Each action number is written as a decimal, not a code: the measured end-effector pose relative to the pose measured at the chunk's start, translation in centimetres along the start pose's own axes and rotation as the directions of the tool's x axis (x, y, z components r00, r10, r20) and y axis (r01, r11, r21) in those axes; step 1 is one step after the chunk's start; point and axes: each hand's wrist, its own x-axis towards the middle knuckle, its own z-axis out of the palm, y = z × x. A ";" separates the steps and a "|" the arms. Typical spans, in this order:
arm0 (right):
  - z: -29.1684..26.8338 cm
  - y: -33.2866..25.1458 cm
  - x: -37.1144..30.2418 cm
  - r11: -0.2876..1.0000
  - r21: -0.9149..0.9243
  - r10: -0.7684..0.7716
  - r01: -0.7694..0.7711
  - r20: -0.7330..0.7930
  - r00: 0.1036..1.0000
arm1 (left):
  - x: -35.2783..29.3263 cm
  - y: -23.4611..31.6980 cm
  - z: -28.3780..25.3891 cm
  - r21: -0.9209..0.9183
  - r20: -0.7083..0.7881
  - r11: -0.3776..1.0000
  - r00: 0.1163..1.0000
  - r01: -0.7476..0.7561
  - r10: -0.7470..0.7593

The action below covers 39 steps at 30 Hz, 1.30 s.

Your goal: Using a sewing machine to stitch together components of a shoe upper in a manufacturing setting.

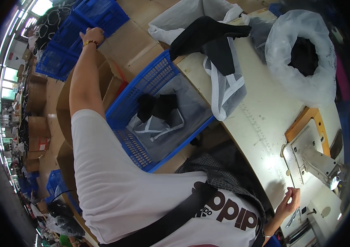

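- Blue plastic crates (70, 35) are placed at 10–11 o'clock in view, right at the left hand (92, 36); spread on both sides of it, row axis laid about 7:30 to 1:30.
- Left arm is fully extended; fingers are partly curled at the crate rims. Firm grip or mere touch: cannot be told.
- Right hand (288, 203) is set far off at 4 o'clock, well apart from the crates. Fingers are loosely bent, nearly closed; anything thin pinched cannot be made out.
- Sewing machine (317, 160) is seen at the right hand's 1 o'clock.
- Blue basket (150, 80), loaded with black pieces (164, 108), is located at the left hand's 4–5 o'clock, untouched.
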 end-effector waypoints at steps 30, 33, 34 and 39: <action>5.6 -1.9 -1.0 0.996 -0.041 0.078 -0.074 0.119 0.990 | 11.5 -3.0 18.1 -0.668 0.247 0.729 0.969 0.148 0.030; 5.6 -2.2 -0.9 0.995 -0.043 0.094 -0.090 0.099 0.991 | 11.5 -1.9 17.1 -0.935 0.258 0.257 0.966 0.243 0.024; 5.6 -2.4 -0.9 0.995 -0.052 0.091 -0.086 0.097 0.991 | 11.2 -1.4 16.8 -0.577 0.237 0.812 0.969 0.086 0.066; 5.8 -2.8 -0.5 0.998 -0.021 0.062 -0.060 0.097 0.993 | 10.5 0.6 13.7 -0.700 0.480 0.530 0.865 0.478 -0.146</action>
